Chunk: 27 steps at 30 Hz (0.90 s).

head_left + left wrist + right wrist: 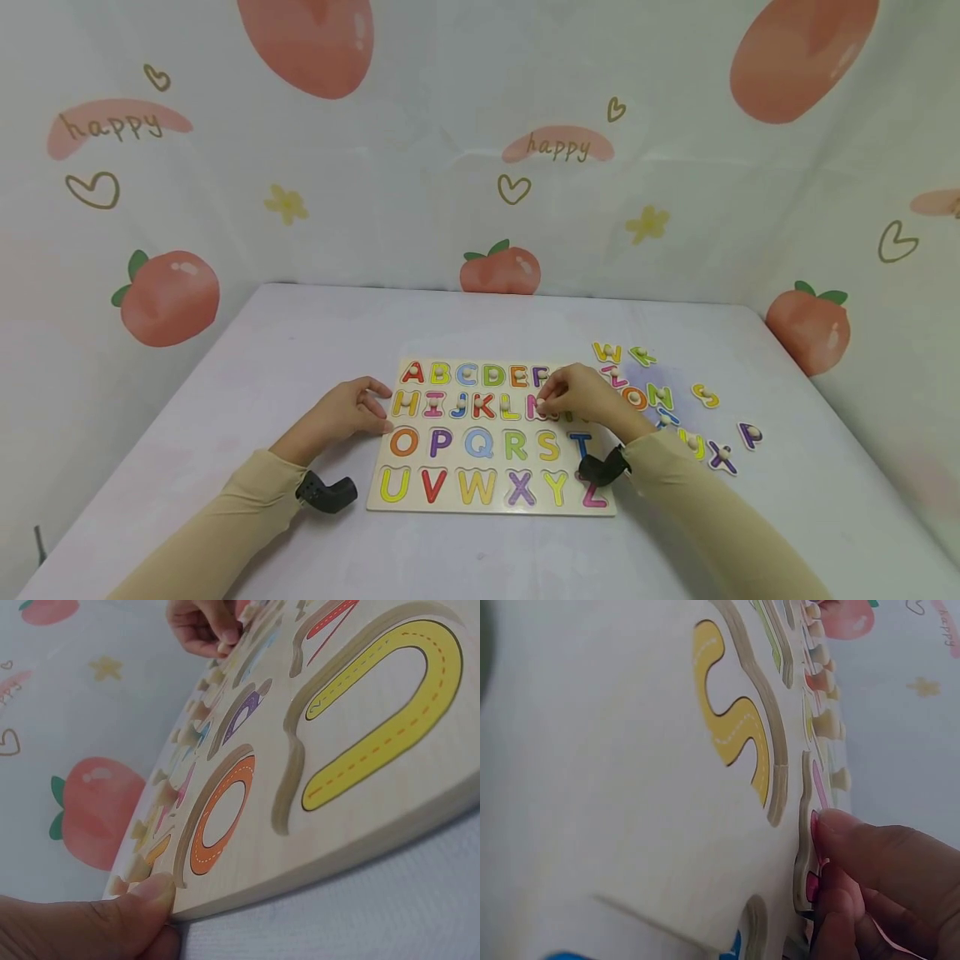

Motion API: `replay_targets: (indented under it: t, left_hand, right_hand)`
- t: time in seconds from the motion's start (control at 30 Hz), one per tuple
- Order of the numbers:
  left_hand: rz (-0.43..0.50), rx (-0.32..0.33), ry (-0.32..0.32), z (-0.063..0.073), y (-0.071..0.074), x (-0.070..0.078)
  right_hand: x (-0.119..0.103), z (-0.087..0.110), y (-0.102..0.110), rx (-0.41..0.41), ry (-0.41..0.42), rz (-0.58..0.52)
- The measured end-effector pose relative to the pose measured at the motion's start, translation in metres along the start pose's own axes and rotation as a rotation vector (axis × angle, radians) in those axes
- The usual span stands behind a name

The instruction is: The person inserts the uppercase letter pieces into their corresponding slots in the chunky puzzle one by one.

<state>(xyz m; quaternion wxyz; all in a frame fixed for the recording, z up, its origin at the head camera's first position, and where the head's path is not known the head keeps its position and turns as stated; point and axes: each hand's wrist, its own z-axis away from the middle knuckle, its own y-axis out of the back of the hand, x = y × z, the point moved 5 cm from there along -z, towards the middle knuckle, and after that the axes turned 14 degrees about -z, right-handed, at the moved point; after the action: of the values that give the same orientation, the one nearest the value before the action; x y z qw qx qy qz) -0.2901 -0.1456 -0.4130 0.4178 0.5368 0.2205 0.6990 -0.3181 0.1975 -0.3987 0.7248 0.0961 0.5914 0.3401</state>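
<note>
A wooden alphabet puzzle board (495, 462) lies flat on the table. My left hand (341, 417) grips its left edge, the thumb (142, 904) on top beside the orange O recess (225, 817). Over the second row, my right hand (581, 396) pinches the small knob of the pink letter M piece (533, 407), which is at the M recess; the fingers hide much of it in the right wrist view. Knobbed pieces A (412, 372) to F (540, 377) and H (406, 404) to L (510, 407) sit in the upper rows. Recesses O to Z below show printed letters.
Right of the board lie several loose letter pieces, among them W (608, 352), N (660, 396), S (705, 395), X (722, 457) and P (750, 434). Some are close beside my right forearm. A fruit-printed curtain (420, 192) hangs behind the table.
</note>
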Motion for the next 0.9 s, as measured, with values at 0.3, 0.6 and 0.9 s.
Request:
replay_targets:
  t: [0.3,0.6,0.9]
  left_hand:
    - [0.006,-0.008,0.004,0.0003,0.0001,-0.0002]
    - [0.001,-0.001,0.006,-0.0001,0.0003,0.0008]
    - [0.003,-0.003,0.003,-0.0002,0.0003,0.0010]
  right_hand:
    - [0.0015,-0.0003,-0.0005,-0.004,-0.030,-0.002]
    - [0.0023,0.0000,-0.0006,-0.004,-0.046,0.000]
    - [0.0050,-0.0021,-0.0013,-0.013,-0.043,-0.008]
